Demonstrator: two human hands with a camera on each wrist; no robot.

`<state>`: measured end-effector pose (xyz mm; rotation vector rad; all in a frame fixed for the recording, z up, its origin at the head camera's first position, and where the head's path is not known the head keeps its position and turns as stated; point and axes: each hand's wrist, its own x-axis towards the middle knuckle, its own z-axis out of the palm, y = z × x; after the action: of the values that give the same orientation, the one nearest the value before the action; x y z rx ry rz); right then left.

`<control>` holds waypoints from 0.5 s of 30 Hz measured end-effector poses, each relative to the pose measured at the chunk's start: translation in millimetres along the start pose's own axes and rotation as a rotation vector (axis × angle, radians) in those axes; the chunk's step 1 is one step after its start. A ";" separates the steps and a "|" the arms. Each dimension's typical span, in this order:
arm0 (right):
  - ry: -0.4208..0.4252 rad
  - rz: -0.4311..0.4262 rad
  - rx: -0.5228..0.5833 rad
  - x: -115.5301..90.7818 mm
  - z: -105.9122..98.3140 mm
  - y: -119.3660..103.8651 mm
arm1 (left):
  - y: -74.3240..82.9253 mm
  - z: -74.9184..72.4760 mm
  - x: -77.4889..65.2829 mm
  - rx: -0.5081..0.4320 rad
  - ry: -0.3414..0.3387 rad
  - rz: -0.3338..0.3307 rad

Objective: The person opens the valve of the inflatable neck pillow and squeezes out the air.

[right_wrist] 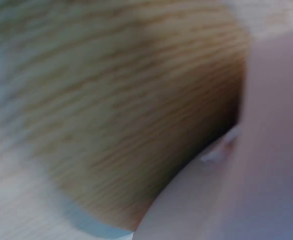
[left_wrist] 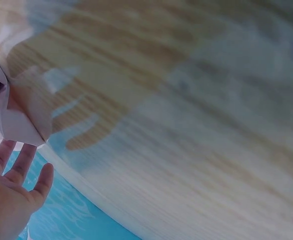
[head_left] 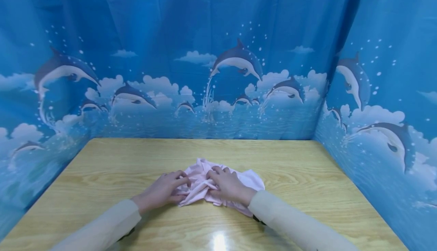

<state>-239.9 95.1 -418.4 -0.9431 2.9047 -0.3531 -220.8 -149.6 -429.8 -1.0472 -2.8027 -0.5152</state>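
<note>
A pale pink cloth (head_left: 198,173) lies crumpled on the wooden table, its folds bunched between the two hands. At its left end, the left hand (head_left: 164,191) holds a fold with bent fingers. The left wrist view has a corner of the cloth (left_wrist: 19,122) against the fingers of the left hand (left_wrist: 11,195), some fingertips hidden behind it. Over the middle of the cloth, the right hand (head_left: 229,184) grips the fabric with curled fingers; its smoother part spreads out to the right. Close, blurred pale pink surfaces fill the right side of the right wrist view, hiding the fingers there.
The light wood-grain table (head_left: 136,156) extends around the cloth, with a bright light reflection near its front. Behind it and along the sides hang blue curtains (head_left: 164,35) printed with dolphins and clouds. Long pale sleeves (head_left: 290,220) cover both forearms.
</note>
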 end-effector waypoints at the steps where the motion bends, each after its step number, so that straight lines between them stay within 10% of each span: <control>1: 0.000 -0.002 0.010 -0.1 -0.7 0.6 | 0.0 0.1 -0.2 -0.001 -0.002 -0.002; 15: -0.003 0.007 0.070 15.7 -2.7 4.6 | -3.6 3.3 0.0 0.007 0.030 0.018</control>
<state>-255.6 90.1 -416.7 -0.9218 2.8715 -0.4498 -223.1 -151.0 -433.9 -1.0538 -2.7645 -0.5142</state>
